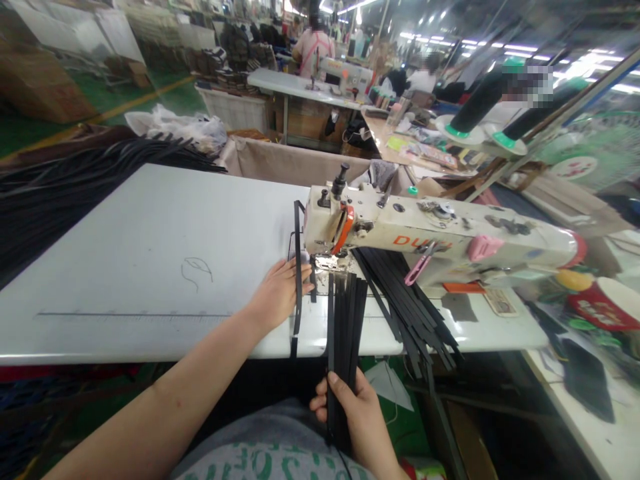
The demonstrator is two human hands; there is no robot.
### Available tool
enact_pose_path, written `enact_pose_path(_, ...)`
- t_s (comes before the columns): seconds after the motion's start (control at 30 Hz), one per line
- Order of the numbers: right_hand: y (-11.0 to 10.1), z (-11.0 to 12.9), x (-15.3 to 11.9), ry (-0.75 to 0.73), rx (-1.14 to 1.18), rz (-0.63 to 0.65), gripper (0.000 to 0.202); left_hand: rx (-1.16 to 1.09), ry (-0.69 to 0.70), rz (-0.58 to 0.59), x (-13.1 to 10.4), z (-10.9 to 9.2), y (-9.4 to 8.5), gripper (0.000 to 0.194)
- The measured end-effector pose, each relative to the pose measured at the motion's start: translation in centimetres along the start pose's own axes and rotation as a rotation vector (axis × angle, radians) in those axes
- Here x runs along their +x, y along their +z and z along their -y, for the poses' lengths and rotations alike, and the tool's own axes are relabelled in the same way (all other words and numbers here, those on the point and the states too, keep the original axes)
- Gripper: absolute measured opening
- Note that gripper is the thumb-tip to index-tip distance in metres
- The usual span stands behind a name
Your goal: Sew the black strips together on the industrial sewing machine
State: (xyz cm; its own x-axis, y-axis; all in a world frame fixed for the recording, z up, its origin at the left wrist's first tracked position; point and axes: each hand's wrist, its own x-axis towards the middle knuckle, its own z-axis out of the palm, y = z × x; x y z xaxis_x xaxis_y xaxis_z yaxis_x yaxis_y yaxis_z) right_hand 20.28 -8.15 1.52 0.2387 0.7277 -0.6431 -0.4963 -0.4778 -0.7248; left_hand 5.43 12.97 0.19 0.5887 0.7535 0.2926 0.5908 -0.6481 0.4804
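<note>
A pale sewing machine (380,220) stands on the white table (150,253). My left hand (280,290) lies on the table just left of the needle area, its fingers stretched out over a short black strip (313,287). Another narrow black strip (299,280) stands up across that hand's fingers. At the table's front edge my right hand (347,400) is closed round a bundle of black strips (345,320), whose far ends reach the presser foot (330,262). More black strips (405,300) fan out under the machine arm to the right.
Long black strips (100,180) are heaped at the far left, beside clear plastic bags (185,127). Black thread cones (475,100) stand behind the machine. A red container (605,303) is at the right. Farther back, a person in pink (314,50) is near another sewing machine (345,73).
</note>
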Motion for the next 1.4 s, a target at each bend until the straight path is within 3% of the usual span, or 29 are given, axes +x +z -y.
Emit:
enact_pose_path(0.17,0.1,-0.1,0.0,-0.027,-0.014,0.004,0.057,0.054,0.035,-0.004,-0.1,-0.2,0.1,0.049)
enact_pose_path(0.4,0.2,-0.1,0.4,-0.015,-0.016,-0.013,0.065,0.034,0.064,-0.036,0.0,0.0,0.3,0.038)
enact_pose_path(0.83,0.2,-0.1,0.4,-0.014,-0.010,-0.009,0.066,0.021,0.045,0.006,0.2,0.1,0.3,0.040)
enact_pose_path(0.93,0.0,-0.2,0.5,-0.017,-0.007,-0.016,0.065,-0.028,0.025,-0.107,0.2,-0.2,-0.1,0.036)
enact_pose_path(1.03,-0.1,-0.5,0.6,-0.043,-0.009,-0.008,0.060,-0.035,0.009,-0.310,-0.2,-1.0,-1.1,0.029)
enact_pose_path(1.13,-0.1,-0.7,0.6,-0.073,-0.008,-0.001,0.055,0.039,0.118,-0.425,-1.0,-1.8,-2.0,0.027)
enact_pose_path(1.23,0.1,-0.6,0.4,-0.092,0.000,0.006,0.053,0.090,0.141,-0.329,-1.1,-1.6,-1.9,0.025)
enact_pose_path(1.4,0.8,0.1,0.3,-0.102,-0.002,0.037,0.056,0.018,-0.121,-0.192,0.6,1.2,-0.6,0.020)
